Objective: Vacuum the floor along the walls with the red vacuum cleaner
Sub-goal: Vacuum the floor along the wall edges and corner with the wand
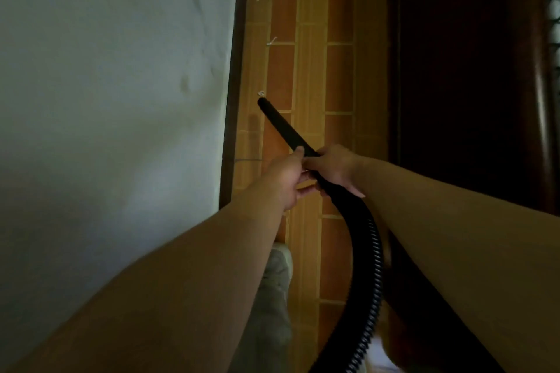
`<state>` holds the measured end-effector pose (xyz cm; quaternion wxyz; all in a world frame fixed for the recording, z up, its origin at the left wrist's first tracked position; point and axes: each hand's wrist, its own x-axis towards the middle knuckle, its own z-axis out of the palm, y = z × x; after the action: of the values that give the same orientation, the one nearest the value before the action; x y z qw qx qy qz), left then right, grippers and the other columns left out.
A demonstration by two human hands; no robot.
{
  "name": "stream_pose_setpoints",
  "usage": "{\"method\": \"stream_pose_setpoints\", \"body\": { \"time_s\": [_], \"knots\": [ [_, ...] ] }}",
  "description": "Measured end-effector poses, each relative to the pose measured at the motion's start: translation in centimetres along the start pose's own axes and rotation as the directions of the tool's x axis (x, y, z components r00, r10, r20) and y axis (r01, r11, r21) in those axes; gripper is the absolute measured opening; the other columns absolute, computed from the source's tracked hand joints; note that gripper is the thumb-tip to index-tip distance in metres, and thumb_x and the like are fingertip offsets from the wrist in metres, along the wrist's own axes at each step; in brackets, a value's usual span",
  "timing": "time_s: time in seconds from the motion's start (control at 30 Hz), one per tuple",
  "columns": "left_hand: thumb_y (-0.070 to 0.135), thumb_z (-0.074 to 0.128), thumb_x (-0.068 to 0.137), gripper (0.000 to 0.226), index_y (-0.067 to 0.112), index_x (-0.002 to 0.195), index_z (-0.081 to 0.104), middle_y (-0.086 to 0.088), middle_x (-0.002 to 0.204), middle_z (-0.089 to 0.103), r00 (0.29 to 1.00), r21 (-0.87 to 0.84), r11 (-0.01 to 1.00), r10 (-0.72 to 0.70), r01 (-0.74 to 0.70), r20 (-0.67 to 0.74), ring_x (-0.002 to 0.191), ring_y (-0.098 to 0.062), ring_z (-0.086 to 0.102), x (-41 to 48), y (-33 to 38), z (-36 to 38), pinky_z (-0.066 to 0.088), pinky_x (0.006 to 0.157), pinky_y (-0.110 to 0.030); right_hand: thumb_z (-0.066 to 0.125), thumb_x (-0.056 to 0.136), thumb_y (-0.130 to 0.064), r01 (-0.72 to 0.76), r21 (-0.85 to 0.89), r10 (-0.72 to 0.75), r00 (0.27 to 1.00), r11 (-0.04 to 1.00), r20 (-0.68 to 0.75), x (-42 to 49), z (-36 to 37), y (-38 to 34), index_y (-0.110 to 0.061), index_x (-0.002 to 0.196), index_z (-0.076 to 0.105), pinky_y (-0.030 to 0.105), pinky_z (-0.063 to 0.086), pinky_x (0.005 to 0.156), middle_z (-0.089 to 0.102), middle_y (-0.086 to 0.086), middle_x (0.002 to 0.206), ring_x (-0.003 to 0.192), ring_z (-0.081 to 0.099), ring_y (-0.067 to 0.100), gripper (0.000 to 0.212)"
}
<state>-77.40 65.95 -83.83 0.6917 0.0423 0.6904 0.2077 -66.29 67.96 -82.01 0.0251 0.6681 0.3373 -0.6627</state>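
Head view showed both hands clasping the black vacuum nozzle (281, 126), the left hand (283, 180) right beside the right hand (335, 169). Its tip pointed at the tiled floor (312, 39) near the dark baseboard (233, 100) below the white wall (106, 70), just beside a pale scrap (260, 93). The ribbed hose (368, 254) curved back between the forearms.

A black nozzle (286, 130) and ribbed black hose (368, 275) cross orange-brown floor tiles (339, 79) gridded with paler lines, between a white wall (115, 70) and dark brown furniture (460, 54).
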Motion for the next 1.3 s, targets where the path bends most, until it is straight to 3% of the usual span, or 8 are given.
{"method": "stream_pose_setpoints", "body": {
  "time_s": [0.27, 0.4, 0.5, 0.6, 0.9, 1.07, 1.17, 1.3],
  "knots": [
    [0.025, 0.057, 0.103, 0.02, 0.008, 0.109, 0.064, -0.01, 0.11, 0.069, 0.996, -0.083, 0.993, -0.085, 0.087, 0.028, 0.097, -0.023, 0.065, 2.5, 5.5, -0.8, 0.057, 0.071, -0.039, 0.056, 0.103, -0.026, -0.063, -0.087, 0.062, 0.998, 0.994, -0.009, 2.3, 0.8, -5.2, -0.012, 0.123, 0.057, 0.028, 0.048, 0.047, 0.068, 0.009, 0.096, 0.063, 0.057, 0.021, 0.024],
    [0.025, 0.058, 0.103, 0.018, 0.009, 0.106, 0.063, -0.014, 0.113, 0.07, 0.989, -0.059, 0.988, -0.145, 0.146, 0.014, 0.108, -0.03, 0.068, 3.5, 7.1, -0.5, 0.059, 0.089, -0.042, 0.05, 0.105, -0.022, -0.104, -0.117, 0.096, 0.993, 0.988, -0.073, 3.4, 1.8, -6.0, -0.018, 0.135, 0.048, 0.035, 0.051, 0.059, 0.065, 0.015, 0.107, 0.075, 0.056, 0.025, 0.031],
    [0.024, 0.058, 0.103, 0.015, 0.009, 0.1, 0.061, -0.014, 0.11, 0.07, 0.982, -0.057, 0.981, -0.187, 0.186, -0.006, 0.108, -0.029, 0.069, 4.7, 7.1, -0.5, 0.06, 0.088, -0.039, 0.052, 0.103, -0.019, -0.142, -0.141, 0.13, 0.988, 0.98, -0.088, 4.5, 1.8, -6.1, -0.015, 0.132, 0.05, 0.034, 0.049, 0.065, 0.062, 0.014, 0.101, 0.077, 0.055, 0.024, 0.029],
    [0.023, 0.059, 0.102, 0.021, 0.006, 0.114, 0.06, -0.016, 0.111, 0.07, 0.977, -0.084, 0.973, -0.213, 0.213, 0.006, 0.105, -0.029, 0.07, 5.8, 6.7, -0.6, 0.06, 0.089, -0.041, 0.052, 0.104, -0.022, -0.181, -0.163, 0.168, 0.982, 0.97, -0.087, 5.6, 1.9, -5.9, -0.016, 0.133, 0.051, 0.032, 0.047, 0.06, 0.06, 0.012, 0.098, 0.074, 0.053, 0.022, 0.03],
    [0.022, 0.057, 0.103, 0.027, 0.005, 0.123, 0.059, -0.014, 0.114, 0.069, 0.988, -0.051, 0.986, -0.156, 0.157, 0.014, 0.104, -0.027, 0.069, 8.2, 7.2, -1.0, 0.062, 0.078, -0.038, 0.05, 0.105, -0.026, -0.099, -0.298, 0.068, 0.991, 0.95, -0.112, 7.7, 1.5, -6.2, -0.018, 0.135, 0.048, 0.028, 0.041, 0.052, 0.056, 0.007, 0.088, 0.065, 0.052, 0.016, 0.031],
    [0.021, 0.059, 0.101, 0.017, 0.007, 0.112, 0.06, -0.012, 0.107, 0.069, 0.985, 0.006, 0.99, -0.142, 0.142, 0.096, 0.1, -0.025, 0.069, 8.4, 7.9, 0.4, 0.062, 0.083, -0.041, 0.05, 0.104, -0.015, -0.057, -0.59, -0.016, 0.993, 0.806, -0.118, 8.4, -1.2, -6.3, -0.017, 0.136, 0.043, 0.024, 0.048, 0.056, 0.059, 0.007, 0.097, 0.077, 0.061, 0.018, 0.033],
    [0.02, 0.057, 0.103, 0.013, 0.007, 0.105, 0.058, -0.012, 0.101, 0.067, 0.98, 0.024, 0.988, -0.154, 0.152, 0.127, 0.098, -0.026, 0.07, 8.6, 8.6, 1.5, 0.06, 0.09, -0.042, 0.057, 0.1, -0.007, -0.048, -0.749, -0.056, 0.992, 0.661, -0.113, 9.2, -2.7, -6.3, -0.019, 0.153, 0.03, 0.031, 0.057, 0.081, 0.059, 0.01, 0.123, 0.102, 0.064, 0.024, 0.061],
    [0.013, 0.051, 0.105, 0.013, 0.003, 0.113, 0.057, -0.014, 0.097, 0.065, 0.974, -0.018, 0.986, -0.162, 0.167, 0.157, 0.112, -0.03, 0.068, 9.3, 9.2, 3.0, 0.058, 0.094, -0.043, 0.059, 0.1, -0.01, -0.042, -0.844, -0.07, 0.993, 0.535, -0.094, 9.6, -4.3, -6.3, -0.028, 0.161, 0.013, 0.033, 0.057, 0.087, 0.052, 0.01, 0.137, 0.107, 0.061, 0.024, 0.078]
  ]
}}
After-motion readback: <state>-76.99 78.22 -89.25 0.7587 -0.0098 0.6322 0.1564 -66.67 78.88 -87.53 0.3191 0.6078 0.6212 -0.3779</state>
